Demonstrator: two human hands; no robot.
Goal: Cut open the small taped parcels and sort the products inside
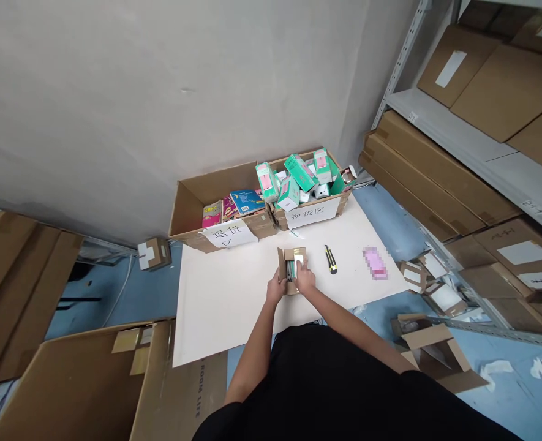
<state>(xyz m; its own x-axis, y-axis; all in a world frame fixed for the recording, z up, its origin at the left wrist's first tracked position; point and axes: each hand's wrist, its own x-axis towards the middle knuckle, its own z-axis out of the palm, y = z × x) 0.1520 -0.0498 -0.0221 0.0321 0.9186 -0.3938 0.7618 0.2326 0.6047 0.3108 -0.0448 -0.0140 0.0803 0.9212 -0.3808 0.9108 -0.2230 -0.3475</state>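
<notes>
A small cardboard box (289, 252) stands on the white tabletop with its flaps folded open. Something greenish with a white part shows inside, too small to name. My left hand (275, 289) grips the box at its left side, by the raised flap. On the other side, my right hand (304, 279) is closed on the right flap, its fingers over a white patch there. A yellow-and-black utility knife (330, 260) lies just right of the box. Farther right lies a pink, blurred-out object (375, 263).
Behind are two open cartons with handwritten paper signs: one (188, 199) holds books, the other (314, 211) green-and-white boxes (301, 173). Shelves of cartons (504, 92) stand at right. Opened boxes (440, 355) litter the blue floor; a large carton (82, 380) sits at lower left.
</notes>
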